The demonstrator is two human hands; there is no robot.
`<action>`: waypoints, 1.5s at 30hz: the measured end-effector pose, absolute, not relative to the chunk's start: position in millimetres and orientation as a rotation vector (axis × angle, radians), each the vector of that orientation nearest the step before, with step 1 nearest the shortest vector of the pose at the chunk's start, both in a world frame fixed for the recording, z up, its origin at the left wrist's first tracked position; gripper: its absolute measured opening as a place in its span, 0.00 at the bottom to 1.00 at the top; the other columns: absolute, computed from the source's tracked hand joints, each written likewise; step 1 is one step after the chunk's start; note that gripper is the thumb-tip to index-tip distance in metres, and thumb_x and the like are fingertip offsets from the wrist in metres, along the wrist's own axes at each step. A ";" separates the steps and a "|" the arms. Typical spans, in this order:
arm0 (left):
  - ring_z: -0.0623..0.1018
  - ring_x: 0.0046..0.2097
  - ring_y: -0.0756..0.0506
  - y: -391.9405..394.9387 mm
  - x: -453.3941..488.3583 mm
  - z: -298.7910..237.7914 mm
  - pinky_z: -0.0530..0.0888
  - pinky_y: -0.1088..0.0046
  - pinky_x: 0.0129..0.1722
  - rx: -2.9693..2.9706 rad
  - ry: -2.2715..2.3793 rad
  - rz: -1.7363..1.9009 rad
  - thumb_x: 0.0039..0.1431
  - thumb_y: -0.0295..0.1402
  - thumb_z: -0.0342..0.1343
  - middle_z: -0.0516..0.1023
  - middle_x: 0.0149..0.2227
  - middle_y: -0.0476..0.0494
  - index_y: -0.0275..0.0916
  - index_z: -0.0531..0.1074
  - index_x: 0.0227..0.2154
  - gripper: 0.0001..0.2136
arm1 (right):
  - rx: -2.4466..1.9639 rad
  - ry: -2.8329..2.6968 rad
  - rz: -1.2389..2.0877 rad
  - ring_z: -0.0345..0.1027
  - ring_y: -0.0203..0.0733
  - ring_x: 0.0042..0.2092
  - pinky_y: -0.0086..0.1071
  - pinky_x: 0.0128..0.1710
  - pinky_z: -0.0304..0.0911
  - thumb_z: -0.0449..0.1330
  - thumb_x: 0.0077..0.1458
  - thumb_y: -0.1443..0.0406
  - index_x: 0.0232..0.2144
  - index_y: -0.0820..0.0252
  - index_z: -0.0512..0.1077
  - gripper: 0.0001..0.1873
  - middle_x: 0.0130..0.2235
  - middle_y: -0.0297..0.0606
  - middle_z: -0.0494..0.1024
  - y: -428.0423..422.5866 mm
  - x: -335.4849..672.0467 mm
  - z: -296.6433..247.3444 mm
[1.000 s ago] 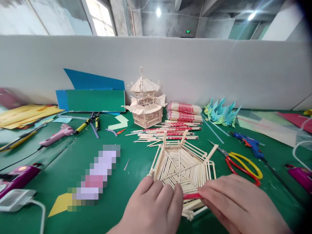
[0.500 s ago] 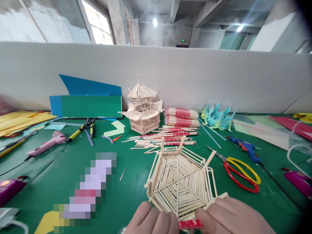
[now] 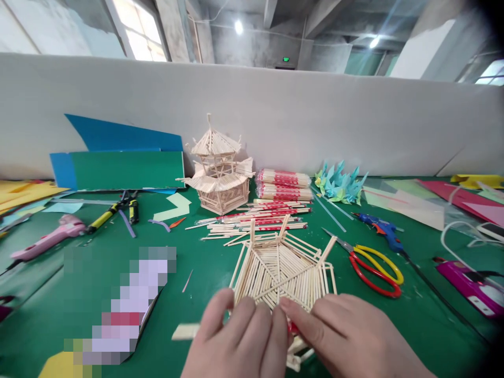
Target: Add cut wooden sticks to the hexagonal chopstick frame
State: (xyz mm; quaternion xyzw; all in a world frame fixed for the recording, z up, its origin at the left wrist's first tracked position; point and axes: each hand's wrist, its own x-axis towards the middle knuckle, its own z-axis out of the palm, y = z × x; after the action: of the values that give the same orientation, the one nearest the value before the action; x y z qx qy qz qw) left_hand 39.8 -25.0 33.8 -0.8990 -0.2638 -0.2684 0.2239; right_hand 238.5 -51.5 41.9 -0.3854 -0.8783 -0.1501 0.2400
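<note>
A hexagonal lattice of bare wooden chopsticks [image 3: 271,273], with short uprights at its corners, lies in front of me. My left hand [image 3: 240,336] is closed over its near edge, around chopsticks in a red paper wrapper [image 3: 292,328]. Only a bit of red shows between the hands. A pale flat stick end [image 3: 185,332] juts out to the left of the fingers. My right hand [image 3: 338,331] is closed on the same wrapped chopsticks, its fingertips against the left hand. Both hands cover most of what they grip and the near side of the lattice.
Behind stands a chopstick pagoda [image 3: 220,184], beside wrapped chopstick bundles [image 3: 283,185] and loose chopsticks [image 3: 255,227]. To the right lie scissors [image 3: 374,268], a blue glue gun [image 3: 381,231] and a purple power strip [image 3: 468,286]. Pliers [image 3: 114,210] and a pink glue gun [image 3: 51,239] lie left.
Both hands have moved up and closer together over the lattice's near edge, hiding most of the red wrapper. The view has turned slightly to the right.
</note>
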 end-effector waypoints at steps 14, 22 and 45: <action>0.70 0.29 0.48 -5.7 7.8 38.0 0.65 0.71 0.31 -2.881 -1.060 -0.897 0.59 0.25 0.41 0.73 0.28 0.48 0.40 0.68 0.35 0.11 | -1.130 -2.428 -0.089 0.62 0.36 0.25 0.28 0.23 0.56 0.46 0.59 0.70 0.45 0.63 0.65 0.14 0.25 0.36 0.70 -46.7 280.4 25.7; 0.68 0.28 0.46 -0.6 19.2 32.7 0.60 0.63 0.36 -2.742 -0.822 -0.706 0.61 0.24 0.34 0.71 0.22 0.49 0.41 0.70 0.28 0.18 | -1.148 -2.465 -0.197 0.60 0.36 0.24 0.30 0.23 0.50 0.48 0.57 0.73 0.40 0.63 0.69 0.13 0.24 0.35 0.70 -44.2 273.2 31.3; 0.68 0.18 0.49 -7.9 28.5 40.9 0.63 0.72 0.20 -2.609 -0.683 -0.671 0.63 0.28 0.42 0.68 0.17 0.53 0.36 0.66 0.33 0.08 | -1.038 -2.385 -0.222 0.65 0.33 0.22 0.28 0.20 0.56 0.46 0.60 0.69 0.30 0.63 0.74 0.16 0.20 0.34 0.72 -44.7 236.0 55.0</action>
State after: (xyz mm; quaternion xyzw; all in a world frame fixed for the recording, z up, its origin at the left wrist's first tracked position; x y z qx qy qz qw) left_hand 28.5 -7.9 40.9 -0.9234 -0.2417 -0.2376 0.1803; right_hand 236.0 -44.7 55.0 -0.3837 -0.8816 -0.0820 0.2625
